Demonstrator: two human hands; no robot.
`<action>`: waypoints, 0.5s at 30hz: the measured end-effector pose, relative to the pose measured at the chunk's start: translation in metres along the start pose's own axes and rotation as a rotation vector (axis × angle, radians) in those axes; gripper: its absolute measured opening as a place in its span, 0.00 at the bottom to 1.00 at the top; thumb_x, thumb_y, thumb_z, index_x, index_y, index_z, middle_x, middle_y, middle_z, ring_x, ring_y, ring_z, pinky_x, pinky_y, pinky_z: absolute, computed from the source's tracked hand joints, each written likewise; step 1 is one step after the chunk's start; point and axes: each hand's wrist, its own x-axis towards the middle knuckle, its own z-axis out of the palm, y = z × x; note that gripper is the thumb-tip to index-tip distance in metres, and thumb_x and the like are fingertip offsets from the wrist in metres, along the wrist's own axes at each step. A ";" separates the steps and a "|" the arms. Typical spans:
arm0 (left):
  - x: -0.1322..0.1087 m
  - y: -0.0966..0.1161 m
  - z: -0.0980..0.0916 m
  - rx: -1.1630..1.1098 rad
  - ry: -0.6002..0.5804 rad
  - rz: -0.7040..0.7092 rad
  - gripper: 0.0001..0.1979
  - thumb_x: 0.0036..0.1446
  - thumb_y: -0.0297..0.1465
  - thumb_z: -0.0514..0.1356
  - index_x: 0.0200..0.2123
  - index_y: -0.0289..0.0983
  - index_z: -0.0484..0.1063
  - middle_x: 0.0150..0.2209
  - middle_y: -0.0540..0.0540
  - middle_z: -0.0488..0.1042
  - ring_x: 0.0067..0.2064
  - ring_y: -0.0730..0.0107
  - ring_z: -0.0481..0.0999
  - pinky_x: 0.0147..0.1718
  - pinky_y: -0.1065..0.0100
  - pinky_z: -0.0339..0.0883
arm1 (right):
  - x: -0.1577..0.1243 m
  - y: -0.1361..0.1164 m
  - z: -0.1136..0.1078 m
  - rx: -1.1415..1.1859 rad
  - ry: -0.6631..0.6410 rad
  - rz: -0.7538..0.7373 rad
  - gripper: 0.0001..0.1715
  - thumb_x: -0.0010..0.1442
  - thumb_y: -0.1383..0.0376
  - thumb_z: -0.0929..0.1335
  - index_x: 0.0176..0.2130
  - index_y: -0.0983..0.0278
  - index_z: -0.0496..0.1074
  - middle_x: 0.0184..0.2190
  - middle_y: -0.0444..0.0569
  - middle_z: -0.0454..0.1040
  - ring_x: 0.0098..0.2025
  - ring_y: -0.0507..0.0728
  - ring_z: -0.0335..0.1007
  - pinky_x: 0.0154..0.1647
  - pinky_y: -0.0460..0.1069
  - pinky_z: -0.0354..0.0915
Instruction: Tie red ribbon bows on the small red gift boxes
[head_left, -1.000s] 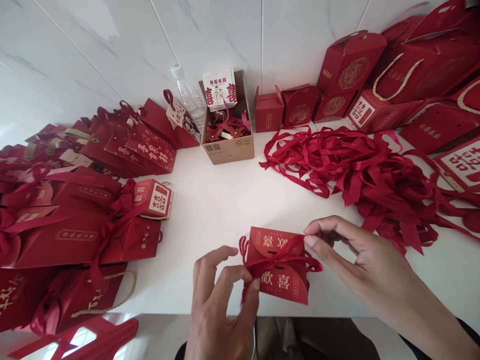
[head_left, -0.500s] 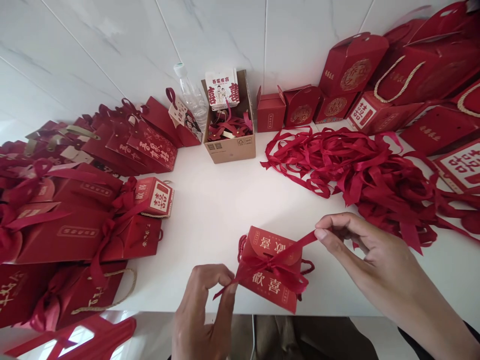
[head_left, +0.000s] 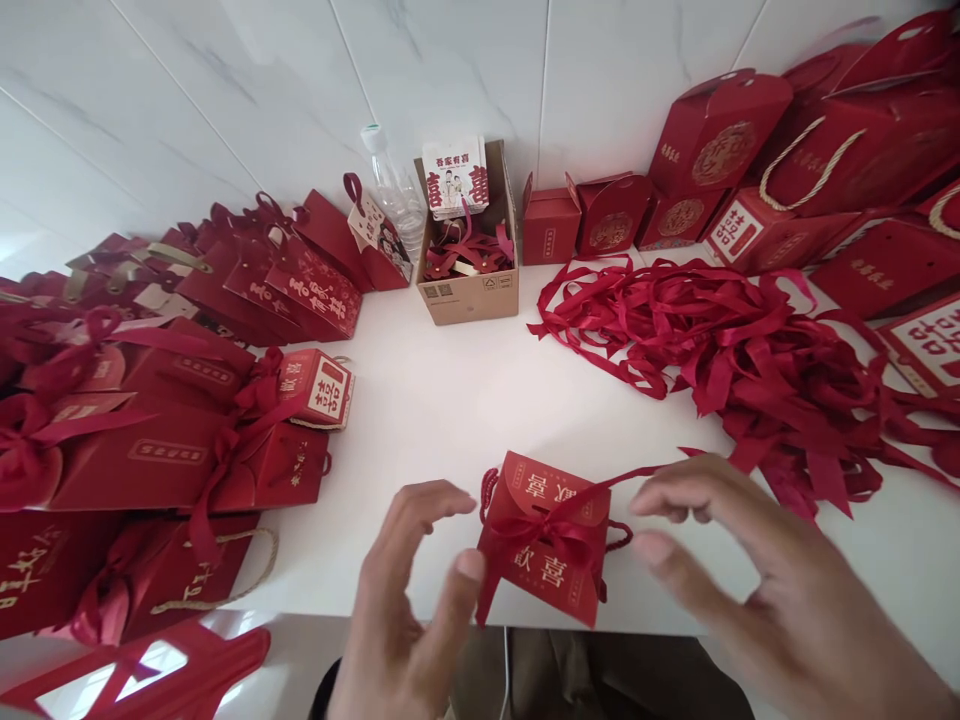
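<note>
A small red gift box [head_left: 559, 585] with gold characters and red cord handles lies near the table's front edge. Tied over its top is a red ribbon bow [head_left: 551, 530], one tail stretching right and the other hanging at the box's left front corner. My left hand [head_left: 420, 590] is just left of the box, thumb and fingers apart, holding nothing. On the right, my right hand [head_left: 735, 560] hovers with fingers curved and spread from the thumb, nothing gripped. The right ribbon tail passes behind its fingers.
A heap of red ribbons [head_left: 720, 340] covers the table's right side. Finished red gift boxes [head_left: 172, 450] crowd the left. At the back stand a cardboard box [head_left: 476, 300], a clear plastic bottle [head_left: 394, 190] and more red boxes [head_left: 682, 160]. A red stool [head_left: 225, 660] is below the edge.
Both hands have let go of the ribbon tails and opened. The left tail has dropped over the box's corner; the right tail now lies beyond my right fingers. The view has shifted slightly.
</note>
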 end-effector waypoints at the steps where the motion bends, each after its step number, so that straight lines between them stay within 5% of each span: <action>1: 0.005 0.001 0.004 -0.007 -0.046 0.038 0.09 0.68 0.33 0.60 0.51 0.46 0.74 0.49 0.45 0.76 0.50 0.61 0.77 0.46 0.63 0.72 | -0.002 -0.002 0.003 0.016 -0.050 -0.020 0.13 0.68 0.51 0.70 0.47 0.53 0.72 0.45 0.47 0.78 0.43 0.60 0.79 0.38 0.49 0.76; 6: 0.015 0.009 0.023 -0.085 -0.072 0.061 0.05 0.69 0.27 0.59 0.39 0.42 0.73 0.41 0.48 0.76 0.43 0.68 0.78 0.42 0.68 0.73 | -0.005 -0.003 0.018 0.049 -0.139 -0.094 0.04 0.73 0.60 0.66 0.46 0.53 0.72 0.43 0.46 0.78 0.44 0.58 0.79 0.41 0.50 0.76; 15: 0.009 0.010 0.024 -0.237 -0.053 -0.072 0.07 0.70 0.30 0.59 0.37 0.42 0.73 0.39 0.48 0.77 0.41 0.69 0.77 0.37 0.71 0.72 | -0.005 -0.005 0.017 0.029 -0.124 -0.061 0.06 0.74 0.59 0.63 0.43 0.54 0.69 0.40 0.46 0.76 0.38 0.57 0.78 0.38 0.49 0.75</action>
